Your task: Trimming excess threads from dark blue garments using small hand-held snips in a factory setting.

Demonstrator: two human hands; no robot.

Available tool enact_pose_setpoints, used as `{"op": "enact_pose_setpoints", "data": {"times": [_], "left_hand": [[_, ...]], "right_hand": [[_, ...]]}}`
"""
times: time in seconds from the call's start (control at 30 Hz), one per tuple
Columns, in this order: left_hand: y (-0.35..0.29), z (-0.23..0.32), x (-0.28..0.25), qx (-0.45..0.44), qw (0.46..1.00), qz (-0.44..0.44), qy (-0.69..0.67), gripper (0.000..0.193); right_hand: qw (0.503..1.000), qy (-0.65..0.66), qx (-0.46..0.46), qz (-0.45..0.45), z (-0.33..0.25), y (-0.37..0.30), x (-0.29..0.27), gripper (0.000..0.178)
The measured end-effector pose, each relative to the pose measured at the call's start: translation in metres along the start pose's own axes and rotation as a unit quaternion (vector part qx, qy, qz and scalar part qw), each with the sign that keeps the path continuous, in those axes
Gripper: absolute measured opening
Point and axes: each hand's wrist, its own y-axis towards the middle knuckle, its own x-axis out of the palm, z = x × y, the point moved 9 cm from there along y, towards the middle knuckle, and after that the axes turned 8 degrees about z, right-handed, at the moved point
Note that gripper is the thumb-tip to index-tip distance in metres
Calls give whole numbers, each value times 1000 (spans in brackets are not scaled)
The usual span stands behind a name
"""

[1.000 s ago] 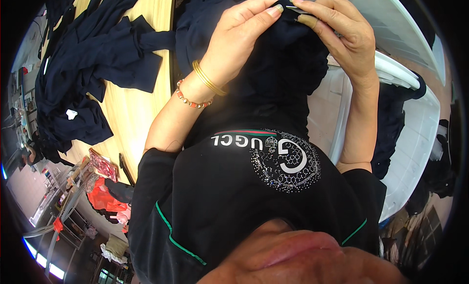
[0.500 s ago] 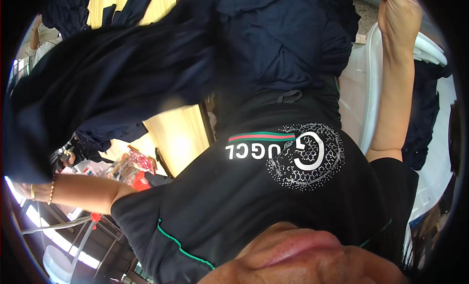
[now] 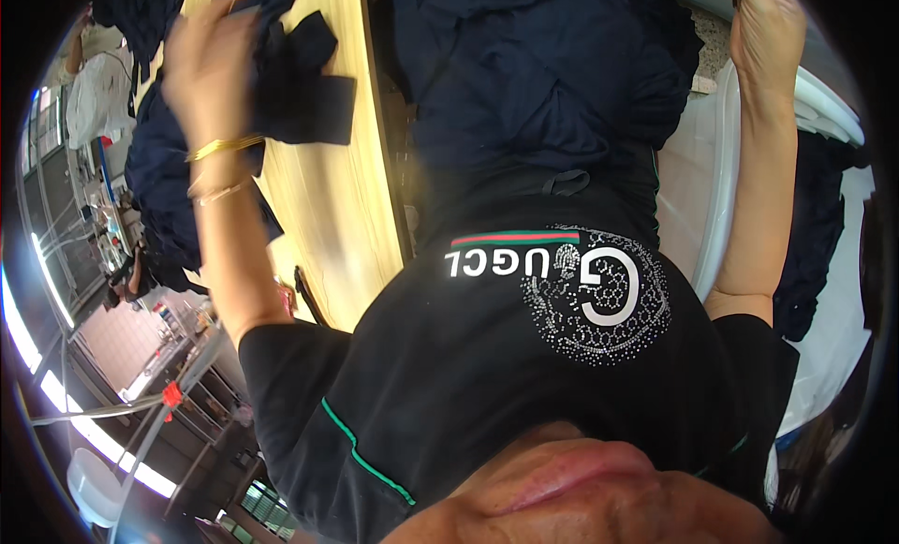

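My left hand (image 3: 211, 71), with gold bracelets on its wrist, is smeared by motion over the wooden table (image 3: 318, 198). Beneath and beside it lie navy cloth pieces (image 3: 304, 95), and its fingers are too blurred to show a grip. At the upper right, the top edge cuts off part of my right hand (image 3: 766, 29). Its fingers are curled, and a sliver of something dark shows at them, too little to name. A large heap of navy fabric (image 3: 548, 76) covers my lap between the two arms.
At my right stands a white tub (image 3: 723, 169) with a curved rim, and more dark cloth (image 3: 815, 235) lies beyond my right forearm. Navy fabric (image 3: 154, 188) also bunches on the table's far left. A metal frame with a red tie (image 3: 171, 394) rises at lower left.
My left hand has swung from the far left up over the table. The broad navy cloth raised across the left side has come down, uncovering the table. My right hand has barely moved.
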Motion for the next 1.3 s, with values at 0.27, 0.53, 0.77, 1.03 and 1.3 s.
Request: {"op": "enact_pose_setpoints", "data": {"times": [0.27,0.53,0.77,1.03,1.3], "left_hand": [[-91,105,208,14,940,-337,57,48],[-36,160,136,34,980,-137,-142,15],[-38,164,157,31,990,-62,-125,34],[-91,51,224,-211,937,-269,75,64],[6,144,120,-49,988,36,-140,11]], "right_hand": [[999,-45,3,-10,7,-1,3,30],[998,-66,-3,-16,11,8,0,32],[998,17,5,-63,26,9,-2,30],[998,-12,-8,-65,26,8,2,31],[998,10,10,-53,19,1,1,33]]}}
